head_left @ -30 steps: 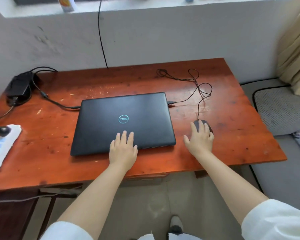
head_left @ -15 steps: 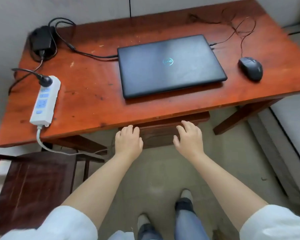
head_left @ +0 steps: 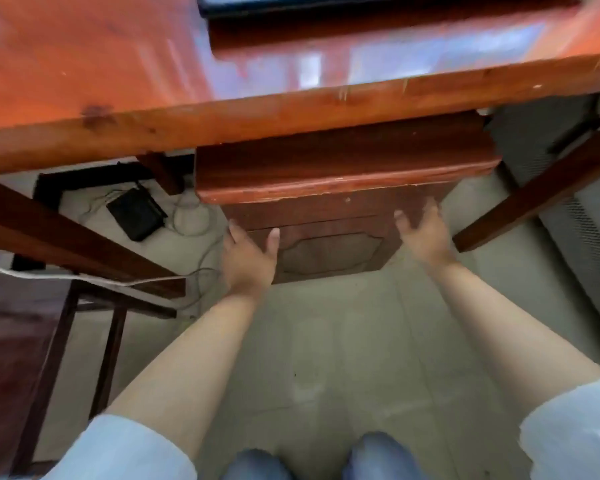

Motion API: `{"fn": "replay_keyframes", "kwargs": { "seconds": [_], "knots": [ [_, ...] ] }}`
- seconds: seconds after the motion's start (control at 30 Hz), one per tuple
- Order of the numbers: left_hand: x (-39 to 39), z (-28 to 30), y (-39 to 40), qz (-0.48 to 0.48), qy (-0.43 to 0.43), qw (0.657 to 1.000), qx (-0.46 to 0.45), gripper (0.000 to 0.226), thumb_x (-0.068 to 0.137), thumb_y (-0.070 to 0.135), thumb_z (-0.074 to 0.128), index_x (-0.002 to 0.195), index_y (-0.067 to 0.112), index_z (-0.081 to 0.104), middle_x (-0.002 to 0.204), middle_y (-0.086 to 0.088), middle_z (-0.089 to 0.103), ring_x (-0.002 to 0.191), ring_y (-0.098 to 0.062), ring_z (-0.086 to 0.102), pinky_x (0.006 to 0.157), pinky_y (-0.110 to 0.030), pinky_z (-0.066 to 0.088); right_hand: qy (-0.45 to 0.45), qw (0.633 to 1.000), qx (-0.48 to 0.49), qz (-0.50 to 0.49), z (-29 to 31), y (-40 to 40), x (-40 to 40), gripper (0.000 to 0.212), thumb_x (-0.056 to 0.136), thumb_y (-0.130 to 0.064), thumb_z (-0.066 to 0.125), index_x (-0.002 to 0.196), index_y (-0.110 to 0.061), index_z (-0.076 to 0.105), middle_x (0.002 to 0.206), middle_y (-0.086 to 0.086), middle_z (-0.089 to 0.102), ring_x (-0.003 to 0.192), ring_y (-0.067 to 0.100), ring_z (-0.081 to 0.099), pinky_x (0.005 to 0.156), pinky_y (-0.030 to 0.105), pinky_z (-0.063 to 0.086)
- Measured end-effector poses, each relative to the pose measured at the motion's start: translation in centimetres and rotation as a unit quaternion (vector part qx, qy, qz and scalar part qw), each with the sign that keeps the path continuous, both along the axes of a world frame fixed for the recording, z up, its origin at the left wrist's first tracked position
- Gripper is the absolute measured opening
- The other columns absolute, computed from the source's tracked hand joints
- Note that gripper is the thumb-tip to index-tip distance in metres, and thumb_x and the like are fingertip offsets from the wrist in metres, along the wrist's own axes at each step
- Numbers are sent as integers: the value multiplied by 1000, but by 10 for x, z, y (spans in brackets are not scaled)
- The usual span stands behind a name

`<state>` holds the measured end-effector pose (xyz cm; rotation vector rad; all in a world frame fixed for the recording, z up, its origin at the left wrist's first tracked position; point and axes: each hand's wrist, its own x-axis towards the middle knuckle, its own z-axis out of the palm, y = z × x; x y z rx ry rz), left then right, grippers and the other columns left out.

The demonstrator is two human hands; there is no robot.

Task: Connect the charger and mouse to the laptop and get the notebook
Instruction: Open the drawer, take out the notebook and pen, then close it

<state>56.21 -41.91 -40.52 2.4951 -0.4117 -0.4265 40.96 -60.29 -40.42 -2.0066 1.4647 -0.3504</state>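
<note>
I am looking down under the orange wooden table (head_left: 291, 112). Only the closed black laptop's front edge (head_left: 361, 3) shows at the top; charger, mouse and notebook are out of view. A dark brown wooden cabinet (head_left: 326, 216) stands below the tabletop, with a thick top slab and a panelled front. My left hand (head_left: 248, 258) reaches to the cabinet's left front edge, fingers apart, thumb up against the panel. My right hand (head_left: 421, 233) is blurred at the cabinet's right front corner, fingers spread. Neither hand holds anything.
A black box (head_left: 136, 214) with thin cables lies on the floor left of the cabinet. A white cord (head_left: 84, 279) runs across a dark wooden chair (head_left: 21, 341) at the left. Slanted table legs (head_left: 541, 192) flank the cabinet. A grey mattress edge (head_left: 589, 237) is at the right.
My view dropped from the tabletop to under the table. Both hands left the laptop and mouse and moved down to the cabinet's front.
</note>
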Motion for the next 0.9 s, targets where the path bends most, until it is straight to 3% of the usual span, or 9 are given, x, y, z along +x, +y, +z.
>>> {"fn": "replay_keyframes", "kwargs": {
  "seconds": [0.17,0.3,0.4,0.5,0.73,0.9],
  "knots": [
    [18,-62,-28,70,-103,976,-179,90,85,40,57,142,-6,4,151,-25,16,141,-35,17,117,-39,15,-220,961,-57,-159,-57,-27,26,81,85,-38,62,142,0,19,149,20,26,138,29,27,109,27,20],
    [23,-83,-48,116,-121,948,-270,96,82,38,63,142,-7,3,151,-26,12,141,-35,14,116,-36,13,-343,918,-85,-181,-78,-40,34,93,78,-34,71,142,3,14,149,21,21,139,28,21,115,32,16],
    [28,-85,-52,141,-100,938,-299,98,79,34,68,142,-5,4,150,-24,13,140,-35,15,116,-39,17,-349,922,-49,-161,-75,-54,27,103,71,-32,78,143,0,11,151,13,24,139,23,25,117,33,19],
    [28,-76,-50,161,-102,939,-285,98,72,33,75,140,-4,15,144,-25,25,135,-38,23,115,-45,23,-347,924,-25,-159,-63,-57,21,98,68,-28,81,141,-2,21,148,10,33,134,23,35,114,33,27],
    [33,-54,-53,199,-19,934,-295,103,64,31,82,140,2,18,143,-18,26,133,-34,30,110,-44,33,-314,934,-15,-168,-57,-55,19,99,68,-35,80,140,0,23,146,16,26,131,28,38,112,41,33],
    [30,-54,-47,204,-61,938,-274,101,60,38,82,134,-5,28,137,-24,35,129,-38,34,105,-48,35,-301,938,-29,-169,-57,-52,15,96,64,-35,82,136,1,30,140,18,32,128,32,39,110,42,34]
  ]
}}
